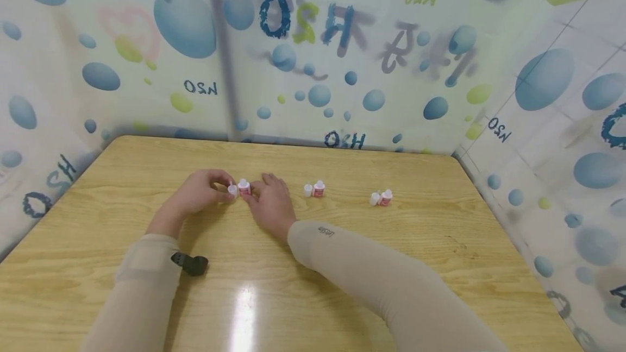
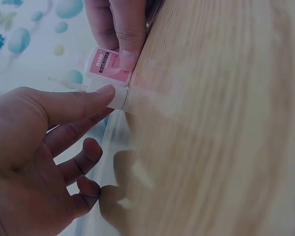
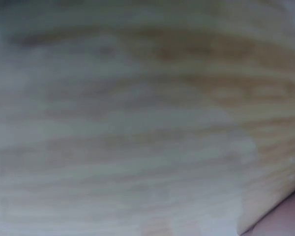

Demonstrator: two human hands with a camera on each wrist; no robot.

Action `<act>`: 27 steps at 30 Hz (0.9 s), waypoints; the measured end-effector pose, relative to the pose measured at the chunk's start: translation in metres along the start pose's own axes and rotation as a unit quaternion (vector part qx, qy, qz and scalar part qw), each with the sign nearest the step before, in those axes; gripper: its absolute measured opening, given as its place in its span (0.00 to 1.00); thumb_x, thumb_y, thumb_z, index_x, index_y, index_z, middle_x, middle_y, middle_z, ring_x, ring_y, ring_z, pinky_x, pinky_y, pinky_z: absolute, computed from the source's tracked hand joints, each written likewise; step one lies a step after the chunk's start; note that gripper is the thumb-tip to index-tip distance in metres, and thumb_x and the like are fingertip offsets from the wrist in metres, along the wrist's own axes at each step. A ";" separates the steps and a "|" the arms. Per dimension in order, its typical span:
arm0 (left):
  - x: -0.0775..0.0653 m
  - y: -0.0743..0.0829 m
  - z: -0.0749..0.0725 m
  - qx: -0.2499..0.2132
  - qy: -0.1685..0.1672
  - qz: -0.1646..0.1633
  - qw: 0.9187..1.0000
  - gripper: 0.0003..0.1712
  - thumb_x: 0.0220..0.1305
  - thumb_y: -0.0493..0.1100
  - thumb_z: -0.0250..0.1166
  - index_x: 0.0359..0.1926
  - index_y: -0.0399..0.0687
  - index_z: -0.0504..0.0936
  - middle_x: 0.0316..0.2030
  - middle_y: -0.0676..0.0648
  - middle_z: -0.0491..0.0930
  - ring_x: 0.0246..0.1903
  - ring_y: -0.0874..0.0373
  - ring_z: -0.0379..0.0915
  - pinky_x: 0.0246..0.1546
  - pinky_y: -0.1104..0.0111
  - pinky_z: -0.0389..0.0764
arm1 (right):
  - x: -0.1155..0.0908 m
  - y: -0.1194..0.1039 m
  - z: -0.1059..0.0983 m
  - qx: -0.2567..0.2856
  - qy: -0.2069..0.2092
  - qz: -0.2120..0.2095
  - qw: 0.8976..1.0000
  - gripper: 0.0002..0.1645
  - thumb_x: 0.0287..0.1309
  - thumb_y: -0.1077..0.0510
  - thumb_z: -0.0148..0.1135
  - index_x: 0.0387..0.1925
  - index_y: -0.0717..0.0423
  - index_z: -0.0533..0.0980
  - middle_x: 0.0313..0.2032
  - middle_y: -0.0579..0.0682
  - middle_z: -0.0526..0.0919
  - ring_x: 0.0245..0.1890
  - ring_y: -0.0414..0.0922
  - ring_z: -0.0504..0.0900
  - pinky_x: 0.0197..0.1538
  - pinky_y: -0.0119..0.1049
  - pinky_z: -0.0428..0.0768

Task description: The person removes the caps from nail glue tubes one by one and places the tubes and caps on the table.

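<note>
In the head view my left hand (image 1: 199, 194) pinches a small white cap (image 1: 232, 190) between thumb and fingertips. Its thumb lies on the cap (image 2: 119, 97) in the left wrist view, the other fingers bent loosely; a thin pale stem sticks out from the cap. Right beside it stands a small nail glue bottle (image 1: 244, 188) with a pink label and white top. My right hand (image 1: 273, 206) holds the bottle between thumb and index finger, its other fingers extended on the far side. The right wrist view is blurred, with only a bit of skin (image 3: 282, 216) in the corner.
Two similar pairs stand to the right on the wooden table (image 1: 425, 265): a bottle (image 1: 319, 189) with a white cap (image 1: 308, 190), then another bottle (image 1: 386, 198) with its cap (image 1: 374, 199). A patterned curtain (image 1: 318, 64) hangs behind the table.
</note>
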State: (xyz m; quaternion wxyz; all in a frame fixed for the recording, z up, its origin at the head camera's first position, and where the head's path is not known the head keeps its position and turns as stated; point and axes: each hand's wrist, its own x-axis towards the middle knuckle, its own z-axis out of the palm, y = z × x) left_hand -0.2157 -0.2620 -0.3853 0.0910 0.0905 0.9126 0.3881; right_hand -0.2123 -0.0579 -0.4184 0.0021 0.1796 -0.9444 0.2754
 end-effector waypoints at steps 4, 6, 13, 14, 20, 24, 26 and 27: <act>0.000 0.000 0.001 -0.002 0.004 -0.002 1.000 0.16 0.67 0.42 0.73 0.53 0.40 0.84 0.60 0.32 0.83 0.46 0.49 0.80 0.40 0.65 0.78 | 0.000 -0.001 -0.001 -0.009 -0.001 -0.004 1.000 0.23 0.79 0.41 0.58 0.62 0.47 0.84 0.72 0.50 0.79 0.82 0.51 0.65 0.84 0.51 0.59; 0.000 0.000 0.000 -0.004 0.007 -0.003 1.000 0.16 0.67 0.41 0.73 0.53 0.40 0.84 0.60 0.32 0.83 0.44 0.50 0.80 0.39 0.65 0.78 | -0.001 -0.002 -0.002 -0.013 0.001 -0.008 1.000 0.23 0.78 0.41 0.58 0.62 0.47 0.84 0.72 0.50 0.79 0.82 0.51 0.65 0.84 0.51 0.59; 0.000 -0.003 0.000 -0.002 0.010 -0.005 1.000 0.16 0.68 0.41 0.73 0.53 0.41 0.84 0.60 0.33 0.84 0.44 0.49 0.80 0.40 0.65 0.78 | -0.001 -0.004 -0.002 -0.020 0.000 -0.011 1.000 0.22 0.78 0.42 0.59 0.61 0.48 0.84 0.72 0.51 0.79 0.81 0.52 0.66 0.84 0.52 0.60; 0.000 -0.004 0.000 -0.002 0.009 -0.006 1.000 0.16 0.68 0.41 0.73 0.54 0.41 0.84 0.60 0.33 0.84 0.45 0.49 0.80 0.40 0.65 0.78 | -0.001 -0.004 -0.002 -0.021 0.000 -0.010 1.000 0.22 0.78 0.42 0.59 0.61 0.48 0.84 0.72 0.51 0.79 0.81 0.51 0.66 0.84 0.52 0.60; -0.001 -0.008 0.000 -0.006 0.009 -0.005 1.000 0.18 0.67 0.38 0.71 0.56 0.42 0.84 0.61 0.33 0.83 0.48 0.46 0.80 0.41 0.65 0.78 | 0.000 -0.002 0.001 -0.014 0.000 0.005 1.000 0.21 0.75 0.44 0.62 0.61 0.49 0.83 0.73 0.52 0.77 0.81 0.51 0.66 0.84 0.49 0.59; -0.005 -0.012 -0.001 -0.013 0.010 -0.001 1.000 0.22 0.63 0.32 0.69 0.59 0.39 0.83 0.61 0.33 0.82 0.52 0.42 0.80 0.42 0.65 0.78 | 0.002 0.001 0.004 -0.006 -0.011 0.017 1.000 0.24 0.72 0.45 0.64 0.62 0.52 0.82 0.74 0.53 0.76 0.81 0.51 0.65 0.85 0.47 0.57; -0.007 -0.014 -0.002 -0.019 0.007 -0.002 1.000 0.25 0.63 0.31 0.68 0.62 0.38 0.81 0.61 0.33 0.81 0.53 0.41 0.79 0.42 0.66 0.79 | 0.004 0.004 0.007 0.002 -0.018 0.026 0.999 0.27 0.71 0.45 0.66 0.64 0.54 0.80 0.74 0.53 0.76 0.80 0.50 0.67 0.84 0.45 0.59; -0.008 -0.014 -0.002 -0.023 0.006 -0.001 1.000 0.27 0.63 0.31 0.69 0.64 0.37 0.80 0.62 0.32 0.81 0.54 0.39 0.80 0.42 0.66 0.80 | 0.005 0.005 0.008 0.011 -0.022 0.034 0.999 0.29 0.70 0.45 0.66 0.66 0.55 0.78 0.73 0.53 0.77 0.79 0.50 0.69 0.83 0.44 0.62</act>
